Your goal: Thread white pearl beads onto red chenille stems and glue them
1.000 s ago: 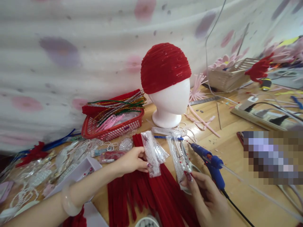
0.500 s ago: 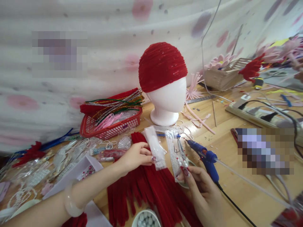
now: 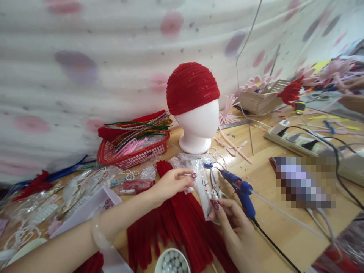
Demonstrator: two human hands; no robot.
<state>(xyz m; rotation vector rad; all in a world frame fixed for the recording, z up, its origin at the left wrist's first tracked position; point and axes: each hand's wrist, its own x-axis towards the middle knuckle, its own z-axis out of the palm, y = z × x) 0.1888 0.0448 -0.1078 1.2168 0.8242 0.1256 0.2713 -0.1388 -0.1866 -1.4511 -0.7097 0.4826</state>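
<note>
The right hand [image 3: 236, 227] pinched the near end of a clear packet of bead trim [image 3: 203, 187] betw. thumb and fingertips, holding it upright-ish w/ its far end tilted away, prob. so the contents faced the wearer's view; a mark like a "4" showed on the plastic. The left hand [image 3: 170, 184] came in from the left, fingers narrow, thumb and forefinger closed on a second small clear packet [image 3: 182, 165] just beside the first; what was inside it was too blurred to tell. Both packets hovered over a fan of red pipe cleaners [image 3: 176, 223] spread on the wooden table [image 3: 267, 178], likely laid flat there to stay within reach. Scissors [image 3: 214, 185] lay just right of the held packet, and a blue glue gun [image 3: 241, 189] rested nose-left beside them, cord trailing to the near right. Further off, a white foam head [image 3: 199, 125] wearing a red cap [image 3: 192, 89] stood upright at centre, facing away from nothing nameable, w/ a red basket [image 3: 131, 151] of mixed pipe cleaners to its left. A bowl of pearl beads [image 3: 172, 261] sat at the near edge, more packets [image 3: 57, 201] piled at the left. A bangle [image 3: 98, 233] sat on the left wrist.
</note>
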